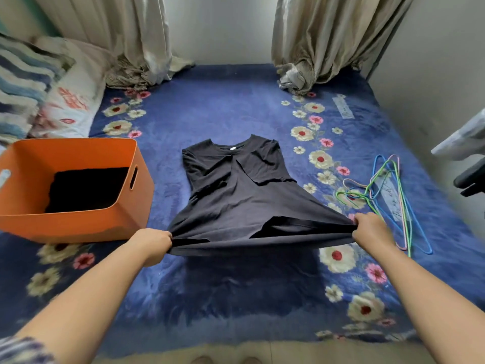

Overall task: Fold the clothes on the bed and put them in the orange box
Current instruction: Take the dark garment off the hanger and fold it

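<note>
Two bare forearms reach forward over the near edge of the bed (236,101), which is covered by a blue blanket printed with cream and pink flowers. The left hand (154,245) is curled round the left corner of the hem of a dark T-shirt (236,190), and the right hand (370,229) grips the right corner in the same way, fingers closed over the cloth. Between the two hands the hem is pulled taut and lifted off the blanket, throwing a shadow on the blue below it. Beyond the hem the shirt lies flat on the middle of the bed, collar pointing away, with both short sleeves folded in over the chest.

To the left of the shirt, just apart from it, stands the orange box (86,222), open at the top with a slot handle in its right wall; a dark piece of clothing (86,187), probably folded, lies in its bottom. To the right of the shirt, near the right hand, a loose heap of thin coloured hangers (380,190) lies on the blanket. Farther back on the left are pillows (68,101), and at the far end beige curtains (328,35) hang down onto the bed on either side of a pale wall.
</note>
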Demonstrator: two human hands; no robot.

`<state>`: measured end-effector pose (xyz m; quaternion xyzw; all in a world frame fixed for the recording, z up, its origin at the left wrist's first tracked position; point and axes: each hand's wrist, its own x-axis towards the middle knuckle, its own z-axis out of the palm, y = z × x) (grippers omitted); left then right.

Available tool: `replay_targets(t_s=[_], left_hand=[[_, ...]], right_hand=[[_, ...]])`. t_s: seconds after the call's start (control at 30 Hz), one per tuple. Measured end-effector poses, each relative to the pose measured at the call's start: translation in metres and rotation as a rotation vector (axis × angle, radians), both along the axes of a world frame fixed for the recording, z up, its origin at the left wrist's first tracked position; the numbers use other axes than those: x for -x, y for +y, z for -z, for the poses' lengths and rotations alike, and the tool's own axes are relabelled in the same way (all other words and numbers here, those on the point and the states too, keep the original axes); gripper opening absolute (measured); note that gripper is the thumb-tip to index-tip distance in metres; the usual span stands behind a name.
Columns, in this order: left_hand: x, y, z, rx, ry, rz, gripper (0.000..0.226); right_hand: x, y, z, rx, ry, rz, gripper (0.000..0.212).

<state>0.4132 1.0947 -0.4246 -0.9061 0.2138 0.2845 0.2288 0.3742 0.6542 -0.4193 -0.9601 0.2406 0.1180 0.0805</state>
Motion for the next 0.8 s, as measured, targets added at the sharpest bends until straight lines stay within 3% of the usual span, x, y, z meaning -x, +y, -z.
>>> replay_targets(t_s=[0.13,0.37,0.53,0.63,0.7,0.8], left_hand=[[-0.006,-0.002,0.012,0.063,-0.057,-0.189,0.030],[-0.005,0.029,0.019,0.358,-0.005,-0.442,0.027],[0.010,0.026,0.015,0.171,-0.274,-0.352,0.011],[0.016,0.013,0.022,0.252,-0.313,-0.410,0.021],[0.017,0.009,0.025,0.370,-0.356,-0.572,0.027],[0.022,0.012,0.032,0.495,-0.419,-0.973,0.030]], right_hand=[[0.001,0.000,0.017,-0.051,-0.111,-0.069,0.031],[0.007,-0.014,0.027,-0.344,-0.282,0.244,0.031],[0.014,-0.028,0.031,-0.532,-0.223,0.486,0.034],[0.010,-0.032,0.030,-0.651,-0.267,0.694,0.036],[0.006,-0.032,0.026,-0.755,-0.300,0.854,0.035],[0.004,-0.032,0.023,-0.849,-0.311,1.000,0.031]])
